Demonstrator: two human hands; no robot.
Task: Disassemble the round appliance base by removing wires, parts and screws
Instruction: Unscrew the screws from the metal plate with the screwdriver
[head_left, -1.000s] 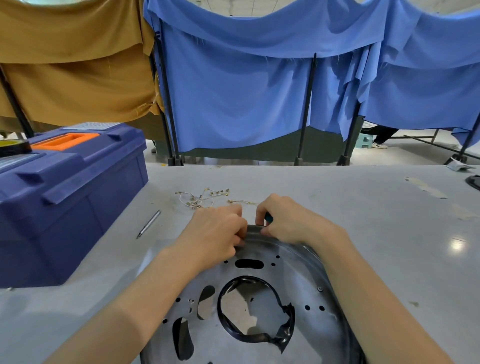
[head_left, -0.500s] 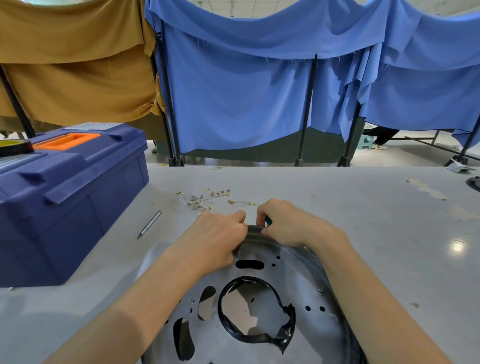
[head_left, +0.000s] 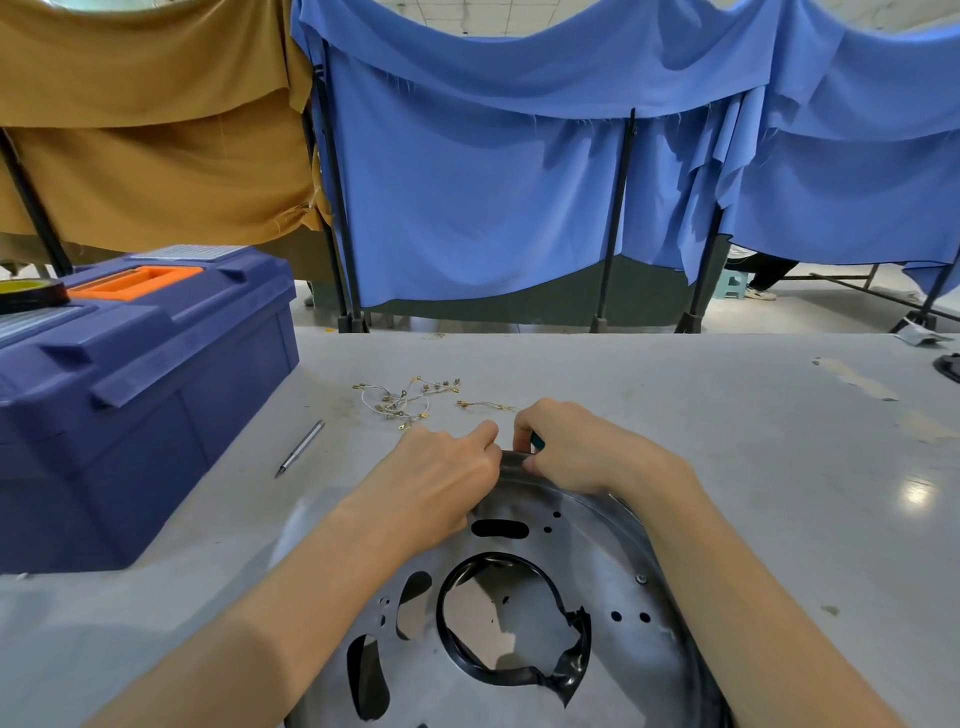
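Grip at the far rim: left hand (head_left: 441, 478) and right hand (head_left: 571, 452), both curled, pinch the black edging (head_left: 511, 460) of the base (head_left: 587, 551); peel evenly, holding the base steady.

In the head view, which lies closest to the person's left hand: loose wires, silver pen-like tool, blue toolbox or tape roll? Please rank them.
From the left hand:
1. loose wires, just beyond its knuckles.
2. silver pen-like tool, to its left.
3. blue toolbox, farther left.
4. tape roll, on the toolbox lid's far left.
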